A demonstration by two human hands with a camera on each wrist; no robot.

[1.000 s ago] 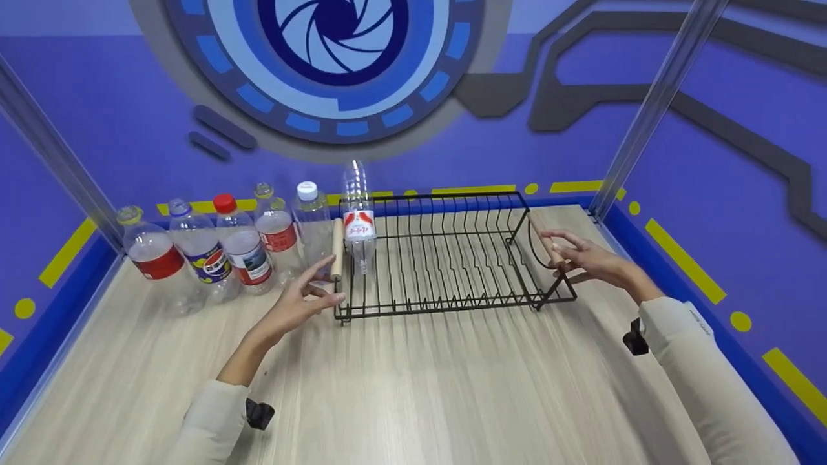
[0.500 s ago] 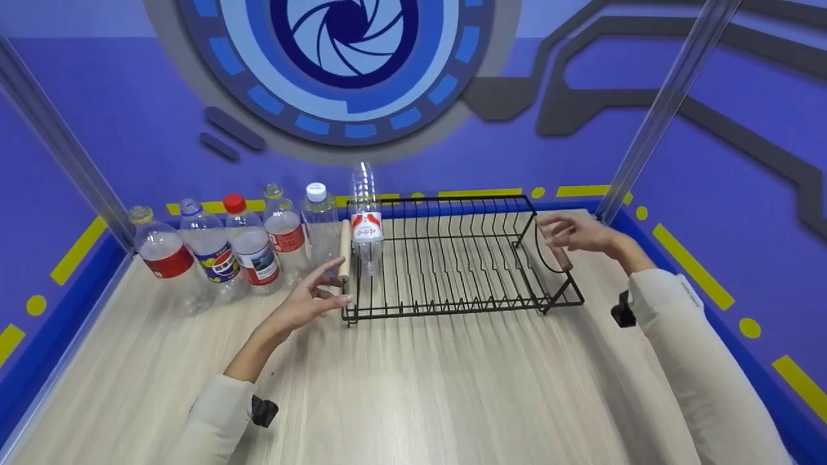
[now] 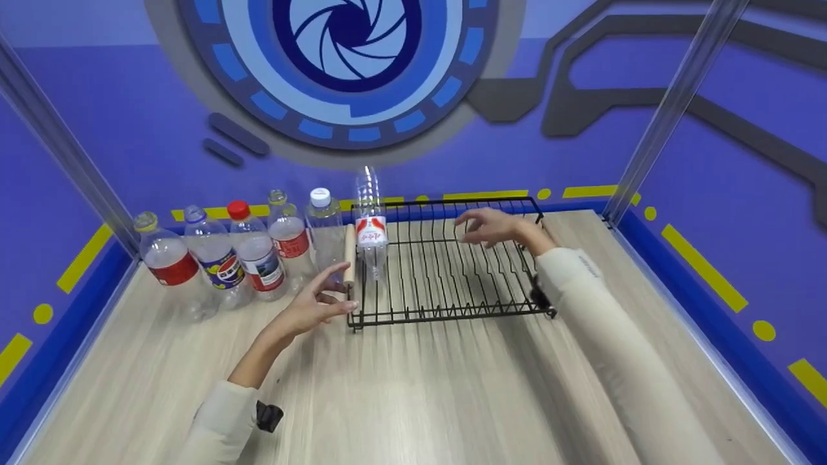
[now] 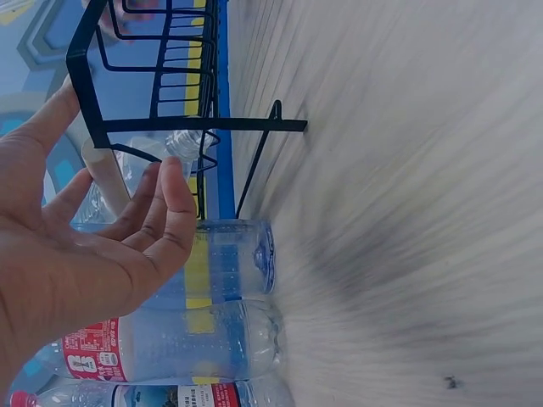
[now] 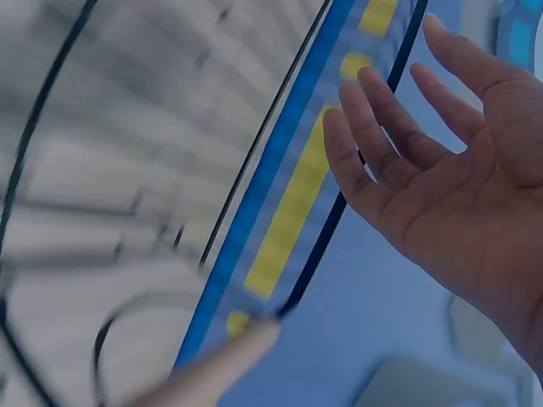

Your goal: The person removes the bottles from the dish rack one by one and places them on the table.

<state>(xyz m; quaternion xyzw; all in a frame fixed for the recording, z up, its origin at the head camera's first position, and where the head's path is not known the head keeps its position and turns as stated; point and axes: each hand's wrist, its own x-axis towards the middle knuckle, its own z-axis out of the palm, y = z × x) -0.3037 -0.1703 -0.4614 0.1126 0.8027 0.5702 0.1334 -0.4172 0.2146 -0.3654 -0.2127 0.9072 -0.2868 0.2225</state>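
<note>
A black wire dish rack (image 3: 446, 316) with wooden handles stands on the table. My left hand (image 3: 310, 310) holds its left end, thumb at the front corner and index finger against the wooden handle (image 3: 349, 255); the other fingers curl below the handle in the left wrist view. A clear plastic bottle (image 3: 371, 232) with a red-and-white label leans, neck down, in the rack's left end. My right hand (image 3: 494, 227) hovers over the rack's right half with nothing in it, its fingers loosely bent in the right wrist view. The right handle is mostly hidden behind my right arm.
Left of the rack, several empty plastic bottles stand upright in a row, from a white-capped bottle (image 3: 325, 226) beside the handle to a red-labelled bottle (image 3: 174, 265) at the far left. Blue panels and metal posts (image 3: 672, 97) enclose the table (image 3: 413, 394).
My right hand has let go of the rack's right wooden handle and moved left over the rack. My left hand stays at the left handle. The view has shifted slightly.
</note>
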